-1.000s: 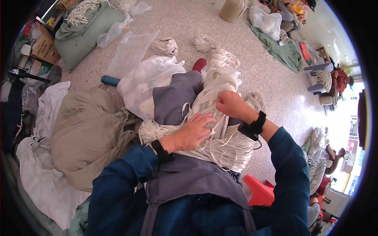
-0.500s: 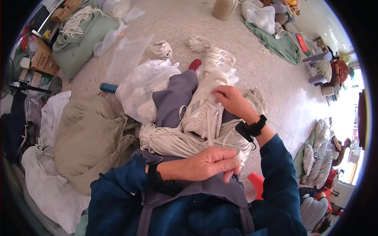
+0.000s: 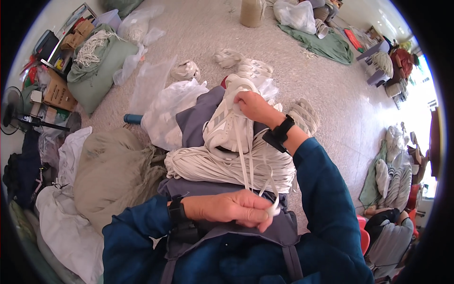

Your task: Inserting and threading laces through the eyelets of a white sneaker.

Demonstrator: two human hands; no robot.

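White sneaker (image 3: 226, 128) rests on pale lace bundle (image 3: 227, 165), laces trailing down.

white sneaker (image 3: 226, 128) | upright on lap | white laces (image 3: 248, 163) trailing down, pulled taut

Green sack (image 3: 97, 71), black fan (image 3: 10, 112)

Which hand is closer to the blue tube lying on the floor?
Left. The left hand sits low over the lap pinching white laces, on the same side as the blue tube. The right hand rests on the white shoe, farther across.
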